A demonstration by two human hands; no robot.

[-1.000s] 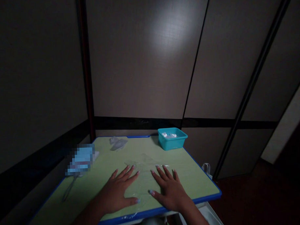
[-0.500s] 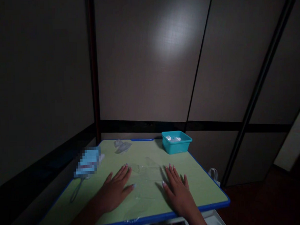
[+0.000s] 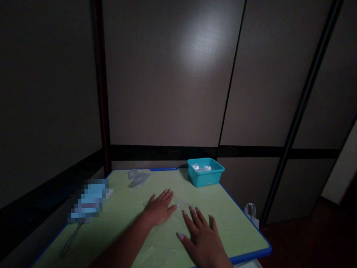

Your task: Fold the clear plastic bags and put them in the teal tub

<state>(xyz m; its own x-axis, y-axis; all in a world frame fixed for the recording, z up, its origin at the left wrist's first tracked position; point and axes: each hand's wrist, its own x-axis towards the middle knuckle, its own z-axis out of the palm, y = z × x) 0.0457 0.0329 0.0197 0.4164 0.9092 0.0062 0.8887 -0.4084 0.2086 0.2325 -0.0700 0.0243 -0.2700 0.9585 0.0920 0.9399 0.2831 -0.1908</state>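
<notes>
The clear plastic film [image 3: 170, 240] lies flat on the green counter [image 3: 119, 214] in front of you. Your left hand [image 3: 161, 209] reaches over its far part, palm down, thumb apart; your right hand [image 3: 204, 238] is splayed nearer you. Neither grips anything. Farther back sit crumpled plastic [image 3: 140, 178], left, and a turquoise basket [image 3: 208, 180], right.

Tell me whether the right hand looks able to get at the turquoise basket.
Probably yes, with a forward stretch: the right hand is spread palm down, the open-topped basket stands farther ahead, and the left hand is off to one side.
</notes>
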